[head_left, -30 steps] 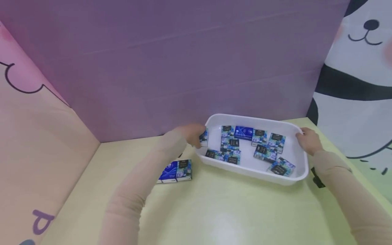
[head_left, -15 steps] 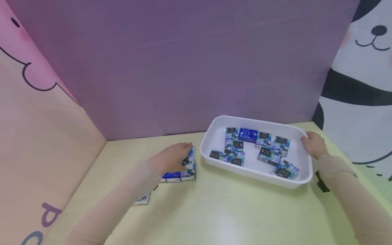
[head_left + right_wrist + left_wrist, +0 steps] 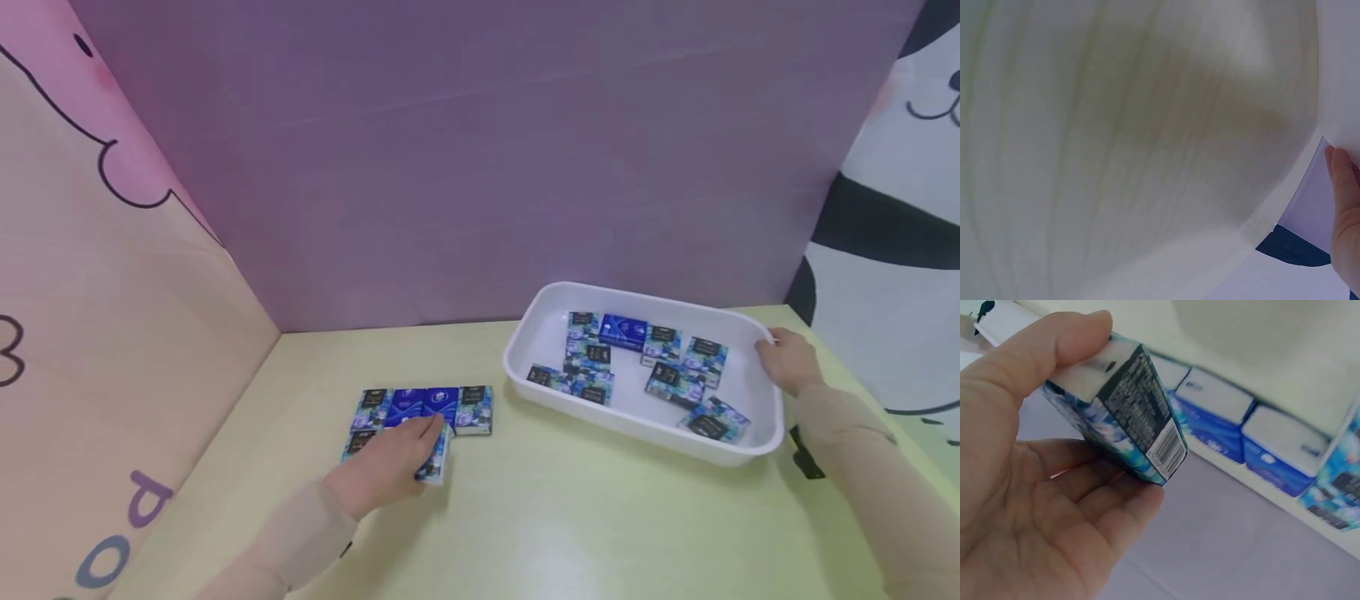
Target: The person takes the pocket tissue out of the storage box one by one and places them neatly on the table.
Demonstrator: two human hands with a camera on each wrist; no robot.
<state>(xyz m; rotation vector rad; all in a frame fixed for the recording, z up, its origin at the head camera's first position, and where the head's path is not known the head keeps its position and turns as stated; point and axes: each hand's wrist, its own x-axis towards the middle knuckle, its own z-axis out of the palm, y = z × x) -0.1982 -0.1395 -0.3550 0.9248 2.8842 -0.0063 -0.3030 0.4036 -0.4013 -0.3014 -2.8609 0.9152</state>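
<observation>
In the head view my left hand (image 3: pixel 388 465) holds a floral pack of pocket tissues (image 3: pixel 433 460) just in front of a row of packs on the table. The left wrist view shows that floral tissue pack (image 3: pixel 1132 419) pinched between thumb and fingers, its barcode side showing. The row has two blue packs (image 3: pixel 441 403) between floral packs, one of them a floral pack (image 3: pixel 475 410) at the right end. Another floral pack (image 3: pixel 358 442) sits below the row's left end, partly behind my hand. My right hand (image 3: pixel 791 363) grips the right rim of a white plastic tray (image 3: pixel 637 421).
Inside the tray lie several floral packs (image 3: pixel 705 358) and one blue pack (image 3: pixel 623 332). A purple wall (image 3: pixel 487 167) stands behind the table (image 3: pixel 540 517), with printed panels at left and right. A dark object (image 3: pixel 806 457) shows under the right wrist.
My left hand has carried a floral pack out of the tray's left end, leftward and toward me, to the front of the row. The right hand stays on the tray's rim. The view has shifted left.
</observation>
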